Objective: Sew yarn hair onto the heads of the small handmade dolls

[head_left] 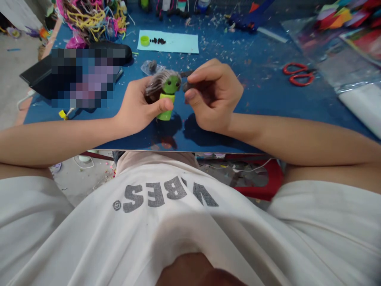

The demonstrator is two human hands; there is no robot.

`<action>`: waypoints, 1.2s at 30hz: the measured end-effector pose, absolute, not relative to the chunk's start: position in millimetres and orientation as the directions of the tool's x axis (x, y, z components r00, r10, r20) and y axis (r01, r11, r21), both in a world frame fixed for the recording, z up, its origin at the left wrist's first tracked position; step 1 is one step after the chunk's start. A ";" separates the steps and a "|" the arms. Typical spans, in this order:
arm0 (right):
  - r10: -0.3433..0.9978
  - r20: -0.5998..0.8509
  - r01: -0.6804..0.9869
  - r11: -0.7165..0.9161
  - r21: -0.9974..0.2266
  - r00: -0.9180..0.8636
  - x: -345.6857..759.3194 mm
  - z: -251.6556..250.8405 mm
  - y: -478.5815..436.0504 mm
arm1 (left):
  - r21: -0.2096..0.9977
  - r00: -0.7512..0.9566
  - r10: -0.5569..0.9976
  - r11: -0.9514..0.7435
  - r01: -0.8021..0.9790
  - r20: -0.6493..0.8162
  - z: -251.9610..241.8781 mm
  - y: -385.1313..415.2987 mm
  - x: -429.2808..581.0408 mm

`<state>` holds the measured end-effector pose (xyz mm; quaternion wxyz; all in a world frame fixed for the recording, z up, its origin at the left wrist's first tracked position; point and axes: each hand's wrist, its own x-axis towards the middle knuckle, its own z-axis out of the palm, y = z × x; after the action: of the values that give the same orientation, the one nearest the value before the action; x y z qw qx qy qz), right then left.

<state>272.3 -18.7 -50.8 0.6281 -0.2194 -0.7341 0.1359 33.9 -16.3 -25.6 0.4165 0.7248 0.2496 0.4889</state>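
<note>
One white shirt (89, 238) fills the near ground, dark lettering across it, with a red chair (272, 180) below the right forearm. Up to the hands now, and both are occupied! The left hand (137, 104) is wrapped around the doll (170, 85), thumb pressed across its lime body, green face and dark eyes on show. Facing it, the right hand (216, 93) pinches a dark piece (188, 85) between thumb and fingers, right beside the doll's head; whether they touch, we can't tell. All this just above the tabletop (262, 93), shadows thrown beneath.

Out left of the left hand, a yellow tag (63, 114), then a black case (35, 79), partly pixelated. Wide right of the right hand, red scissors (299, 74). Just beyond the doll, a grey lump (152, 65) on clear plastic.

Farther, straight past the hands, blue paper (184, 43) carries a green cap (145, 40) and black beads (160, 41). Deeper still: heaped yarn (86, 18) beyond the left hand, bright scraps (342, 18) far beyond the right, small figures (182, 6) between, cut off by the top edge.
</note>
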 end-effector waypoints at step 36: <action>0.800 0.573 -0.146 0.554 -0.820 -0.181 261.4 -49.4 -1.8 | 0.960 0.520 0.822 -0.279 0.012 0.232 -9.4 -24.6 35.1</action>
<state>261.4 -1.8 -49.4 0.5893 -0.2491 -0.6554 0.4013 35.1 -24.6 -9.4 0.5208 0.6991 0.2983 0.3885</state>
